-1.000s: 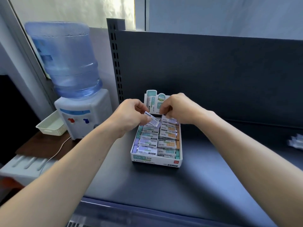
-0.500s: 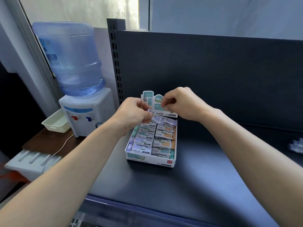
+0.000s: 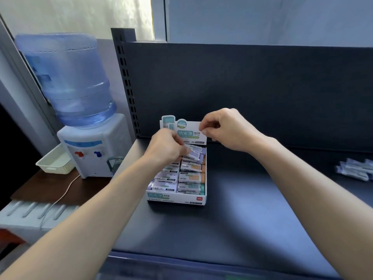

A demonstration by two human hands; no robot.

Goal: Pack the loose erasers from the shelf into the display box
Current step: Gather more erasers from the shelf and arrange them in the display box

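Head view looks down on a dark shelf with a slotted upright and back panel. A water dispenser stands on a side table off the shelf's left end.

The display box sits on the shelf near its left end, the printed header card standing up at the back. Two rows of wrapped erasers fill the box almost to the rear.

The right hand is curled at the card's upper right corner and seems to pinch that edge between thumb and forefinger, though the contact is small and hard to read. The left hand is closed around one eraser, pinching its near end and holding it tilted over the back of the box, just in front of the card.

More loose erasers lie in a small heap at the shelf's far right, well apart from the box, so the packing is not finished.

The step in hand is seating this eraser in the rear gap. To do it well:
- Keep the card pulled back so the slot stays open.
- Level the eraser to match its neighbours, label up.
- Slide it down flat rather than pushing in a corner, which could ruck the wrapper or lift the row beside it.
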